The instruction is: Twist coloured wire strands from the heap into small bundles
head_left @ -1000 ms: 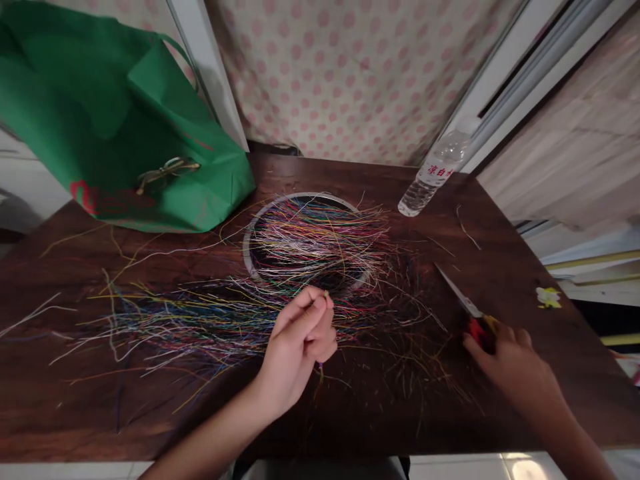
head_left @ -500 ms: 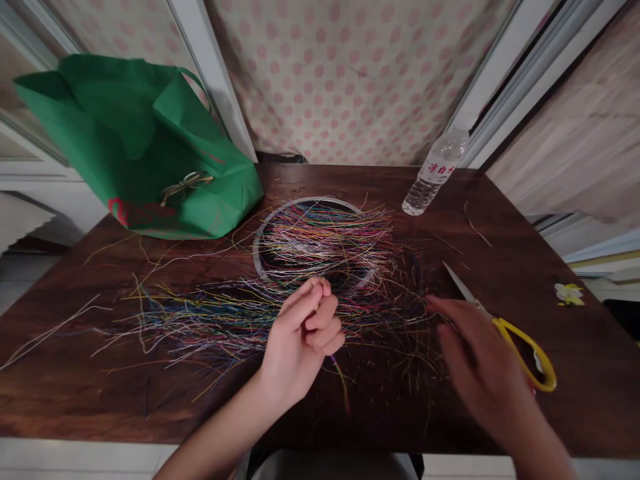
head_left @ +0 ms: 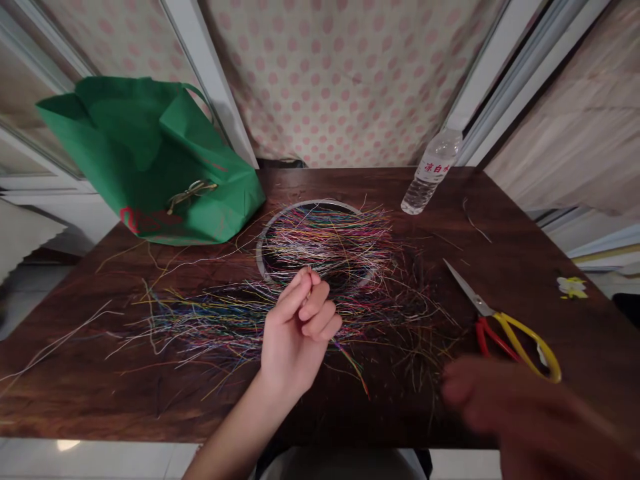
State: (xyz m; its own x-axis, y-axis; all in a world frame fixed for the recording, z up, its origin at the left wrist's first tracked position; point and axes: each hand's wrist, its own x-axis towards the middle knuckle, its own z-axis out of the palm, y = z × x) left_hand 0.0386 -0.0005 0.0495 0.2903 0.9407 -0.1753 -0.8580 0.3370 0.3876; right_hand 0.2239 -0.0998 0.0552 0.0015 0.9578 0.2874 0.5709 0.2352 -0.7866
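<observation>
My left hand (head_left: 300, 327) is closed in a pinch above the heap of thin coloured wires (head_left: 215, 323). A small bundle of coloured strands (head_left: 353, 360) hangs out below its fingers. Behind it, more wires (head_left: 325, 240) lie across a round grey-rimmed tray (head_left: 260, 250). My right hand (head_left: 505, 400) is smeared by motion at the lower right, in front of the scissors (head_left: 483, 305) with red and yellow handles; its fingers cannot be made out.
A green bag (head_left: 150, 160) with glasses (head_left: 193, 193) on it stands at the back left. A water bottle (head_left: 433, 172) is at the back right. A white and yellow flower-like piece (head_left: 573, 287) lies near the right edge of the dark table (head_left: 500, 227).
My right hand has moved down towards the near edge, uncovering the scissors' red handle. My left hand keeps its pinch, and the strands beneath it now slant more to the right.
</observation>
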